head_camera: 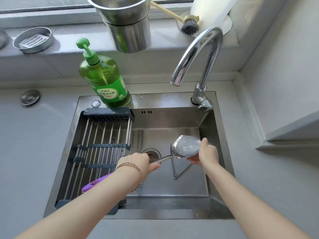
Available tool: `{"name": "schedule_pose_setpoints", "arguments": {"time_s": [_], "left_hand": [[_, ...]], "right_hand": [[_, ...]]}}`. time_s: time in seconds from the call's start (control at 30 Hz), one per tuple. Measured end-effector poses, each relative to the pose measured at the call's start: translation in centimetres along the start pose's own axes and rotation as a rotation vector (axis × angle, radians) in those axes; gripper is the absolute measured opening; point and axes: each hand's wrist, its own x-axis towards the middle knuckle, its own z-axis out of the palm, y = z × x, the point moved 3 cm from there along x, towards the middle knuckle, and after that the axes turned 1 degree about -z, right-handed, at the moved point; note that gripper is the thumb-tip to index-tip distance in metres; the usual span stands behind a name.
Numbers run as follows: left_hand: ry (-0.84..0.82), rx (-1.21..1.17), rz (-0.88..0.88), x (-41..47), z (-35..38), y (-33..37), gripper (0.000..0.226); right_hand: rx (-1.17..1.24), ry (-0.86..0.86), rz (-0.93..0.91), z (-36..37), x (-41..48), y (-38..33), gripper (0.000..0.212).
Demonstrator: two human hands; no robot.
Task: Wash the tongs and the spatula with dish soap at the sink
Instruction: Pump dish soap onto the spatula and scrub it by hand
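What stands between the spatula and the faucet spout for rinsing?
Nothing visible does. The left hand holds the spatula by the handle, the right hand pinches its blade; only open air separates it from the faucet spout. The tongs lie lower, in the sink.

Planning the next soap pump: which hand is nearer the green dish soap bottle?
Left. The left hand grips the spatula handle over the sink, in front of the dish soap bottle and slightly to its right; the right hand holds the spatula blade, farther right.

Single head-worn wide-angle view, forward and down onto the sink (155, 99), close above
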Motion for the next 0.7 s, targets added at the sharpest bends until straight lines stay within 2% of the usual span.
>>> {"name": "schedule_pose_setpoints", "arguments": {"time_s": [0.07, 0.13, 0.2, 0.27, 0.4, 0.53, 0.7], "left_hand": [[-0.015, -0.124, 0.017, 1.2, 0.4, -0.4, 0.039], [-0.018, -0.505, 0.028, 2.6, 1.1, -0.8, 0.029], [-0.016, -0.905, -0.004, 4.4, 2.0, -1.0, 0.030], [-0.033, -1.102, -0.045, 6.5, 3.3, -0.8, 0.032], [-0.032, -1.140, -0.135, 10.9, 6.7, 0.7, 0.034], [0.010, -1.053, -0.168, 15.2, 10.7, 1.7, 0.037], [-0.033, -1.073, -0.264, 18.2, 14.8, 1.7, 0.031]], "right_hand": [[0.036, -0.020, 0.024, -0.4, 1.2, -0.2, 0.056], [0.055, -0.061, 0.039, -0.8, 1.9, -0.2, 0.051], [0.018, -0.097, 0.045, -1.0, 2.4, 0.1, 0.043], [-0.039, -0.122, 0.066, -1.1, 2.9, 1.0, 0.039], [-0.171, -0.190, 0.115, -1.0, 4.4, 3.5, 0.036], [-0.272, -0.208, 0.144, -0.3, 6.5, 6.2, 0.035], [-0.431, -0.268, 0.139, 2.5, 10.1, 10.1, 0.037]]}}
